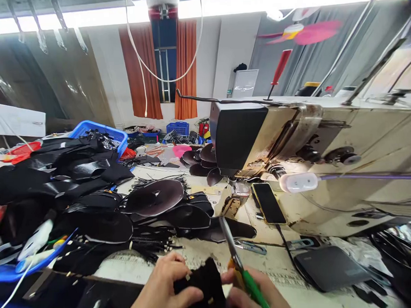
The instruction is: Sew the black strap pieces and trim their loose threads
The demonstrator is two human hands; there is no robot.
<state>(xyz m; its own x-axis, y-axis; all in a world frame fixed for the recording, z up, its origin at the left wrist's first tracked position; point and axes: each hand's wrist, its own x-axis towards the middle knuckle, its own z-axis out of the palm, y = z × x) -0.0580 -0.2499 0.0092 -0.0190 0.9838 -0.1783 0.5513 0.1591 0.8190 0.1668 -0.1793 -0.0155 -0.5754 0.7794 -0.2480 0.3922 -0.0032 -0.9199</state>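
At the near edge of the table, my left hand (169, 285) pinches a small black fabric piece (206, 284) between thumb and fingers. My right hand (257, 287) is closed around a tool (252, 287) with a green and yellow handle and a long metal end pointing up and away; its exact kind is unclear. The right fingertips are close beside the fabric's right edge. Beyond my hands lie dark curved panels (156, 198) and a bundle of thin black cords (151, 241). Part of the fabric is cut off by the frame's bottom.
A sewing machine (238, 135) fills the right side, with a phone (269, 203) below it. Thread snips (251, 247) and a dark flat case (331, 266) lie on the table (202, 248). Black pieces (57, 168) are heaped left, near a blue basket (103, 130).
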